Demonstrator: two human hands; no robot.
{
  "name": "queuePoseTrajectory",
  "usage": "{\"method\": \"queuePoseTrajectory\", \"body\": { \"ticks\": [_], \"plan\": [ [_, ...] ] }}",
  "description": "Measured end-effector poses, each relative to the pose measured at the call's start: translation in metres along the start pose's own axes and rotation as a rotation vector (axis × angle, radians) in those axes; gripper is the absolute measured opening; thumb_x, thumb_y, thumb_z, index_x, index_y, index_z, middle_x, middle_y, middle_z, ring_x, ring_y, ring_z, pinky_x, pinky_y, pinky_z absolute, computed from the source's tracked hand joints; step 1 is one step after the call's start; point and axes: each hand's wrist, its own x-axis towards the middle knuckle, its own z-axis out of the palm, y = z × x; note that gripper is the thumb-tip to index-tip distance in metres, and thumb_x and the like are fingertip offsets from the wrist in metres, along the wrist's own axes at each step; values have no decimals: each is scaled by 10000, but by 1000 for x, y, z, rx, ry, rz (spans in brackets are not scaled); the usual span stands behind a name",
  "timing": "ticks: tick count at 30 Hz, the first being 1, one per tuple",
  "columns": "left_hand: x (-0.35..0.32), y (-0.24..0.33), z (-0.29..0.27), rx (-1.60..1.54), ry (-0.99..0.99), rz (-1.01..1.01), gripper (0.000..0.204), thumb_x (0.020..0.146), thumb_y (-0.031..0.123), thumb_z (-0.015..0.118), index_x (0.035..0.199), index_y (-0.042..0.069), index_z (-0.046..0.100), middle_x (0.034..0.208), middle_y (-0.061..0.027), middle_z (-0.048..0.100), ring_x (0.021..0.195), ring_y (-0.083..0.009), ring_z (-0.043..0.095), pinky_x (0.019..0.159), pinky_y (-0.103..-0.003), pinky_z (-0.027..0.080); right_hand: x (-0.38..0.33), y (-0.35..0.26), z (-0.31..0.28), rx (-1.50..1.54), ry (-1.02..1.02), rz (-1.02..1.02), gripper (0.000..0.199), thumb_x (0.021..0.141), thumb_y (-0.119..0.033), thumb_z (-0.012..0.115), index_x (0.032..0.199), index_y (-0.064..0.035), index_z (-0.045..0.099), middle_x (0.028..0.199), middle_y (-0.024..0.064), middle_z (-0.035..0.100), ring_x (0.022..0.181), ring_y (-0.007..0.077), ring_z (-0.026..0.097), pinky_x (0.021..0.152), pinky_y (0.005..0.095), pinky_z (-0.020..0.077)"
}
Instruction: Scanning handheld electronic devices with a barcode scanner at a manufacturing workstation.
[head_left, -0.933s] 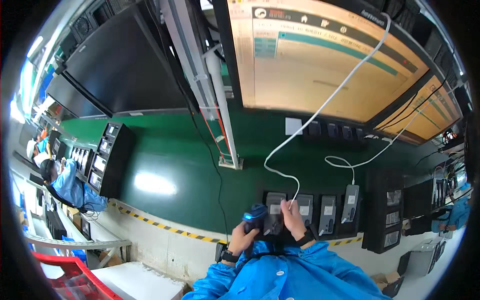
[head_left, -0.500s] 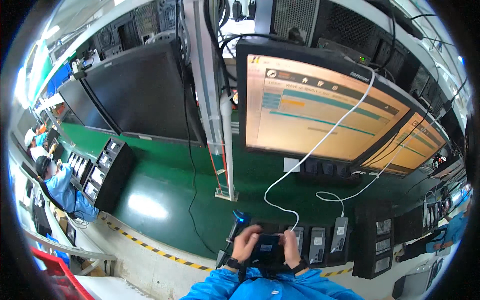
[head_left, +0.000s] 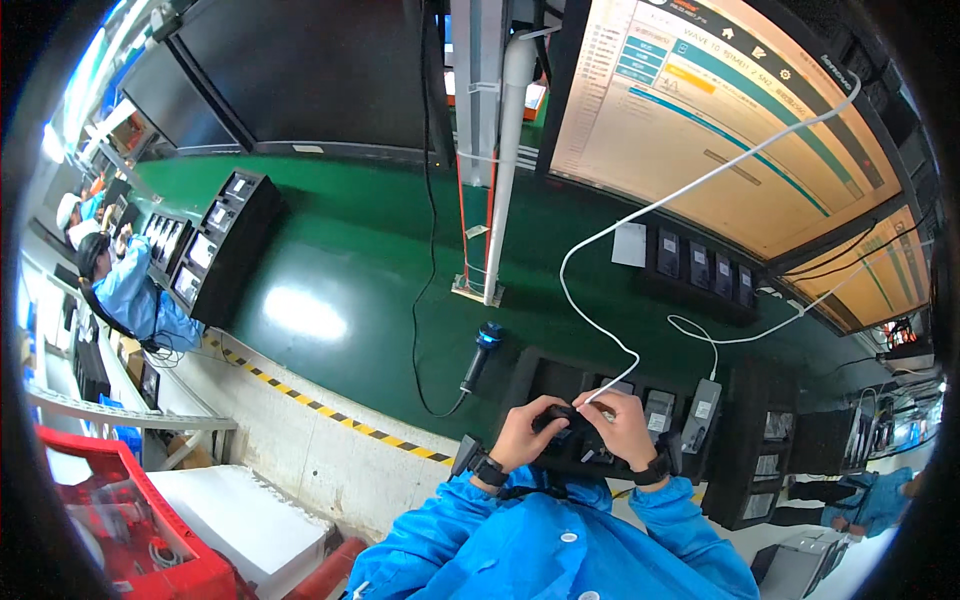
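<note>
My left hand (head_left: pixel 528 436) closes around a small dark phone (head_left: pixel 563 412), seen nearly edge-on above a black foam tray (head_left: pixel 527 378). Fingers of my right hand (head_left: pixel 620 430) pinch the end of a white cable (head_left: pixel 603 322) right at the phone's edge. Whether its plug sits inside the phone is hidden by my fingers. Grey phones lie in the tray to the right: one (head_left: pixel 658 412) flat in a slot, another (head_left: pixel 702 412) with a second white cable (head_left: pixel 715 352) at its top. A handheld barcode scanner (head_left: pixel 480 360) lies left of the tray on the green bench.
A lit monitor (head_left: pixel 700 130) stands at the back right, a dark monitor (head_left: pixel 310 75) at the back left. Between them rises a white pole (head_left: pixel 508 170). More phones stand in a black holder (head_left: pixel 695 268). A red bin (head_left: pixel 150 540) is at lower left; co-workers sit beyond.
The view has tilted downward. The phone, held flat between both hands before, is now tipped edge-on, and my right hand has come in against it with the cable end.
</note>
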Motion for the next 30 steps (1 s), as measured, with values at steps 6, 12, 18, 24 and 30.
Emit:
{"method": "queuePoseTrajectory", "body": {
  "ticks": [6, 12, 18, 24, 30],
  "plan": [
    [-7, 3, -2, 6, 0, -69, 276, 828, 103, 707, 1075, 16, 622, 922, -133, 683, 852, -206, 674, 755, -309, 509, -3, -10, 6, -117, -11, -16, 130, 857, -118, 664, 910, -6, 704, 911, 133, 705, 813, 230, 690, 703, 298, 514],
    [0, 0, 1, -43, -27, -142, 264, 844, 108, 703, 1082, 24, 627, 910, -64, 685, 849, -114, 639, 765, -270, 504, -7, 6, 13, -92, 95, -55, 163, 849, -170, 679, 932, -36, 721, 951, 121, 694, 889, 278, 672, 783, 329, 516],
    [48, -36, 26, 87, 327, -36, 390, 793, -38, 623, 1176, -29, 553, 1087, -137, 614, 1002, -226, 608, 876, -309, 475, -46, 50, -2, 65, 389, 171, 288, 916, -184, 632, 1164, -38, 635, 992, 134, 699, 834, 174, 687, 708, 289, 535],
    [43, -9, 76, 215, 173, 125, 457, 800, -87, 530, 1253, -41, 500, 1168, -187, 601, 1026, -293, 619, 906, -352, 469, -226, 149, -27, 122, 852, 537, 179, 924, -109, 593, 1050, 5, 650, 907, 117, 710, 842, 163, 688, 744, 278, 539],
    [-28, -7, 163, -97, -316, -157, 294, 853, -75, 539, 1138, -4, 536, 974, -100, 624, 766, -132, 625, 687, -242, 499, -487, 266, 97, 507, 1233, 1333, 224, 868, -207, 578, 950, -17, 663, 827, 120, 690, 656, 247, 665, 555, 368, 529]
  ]
}}
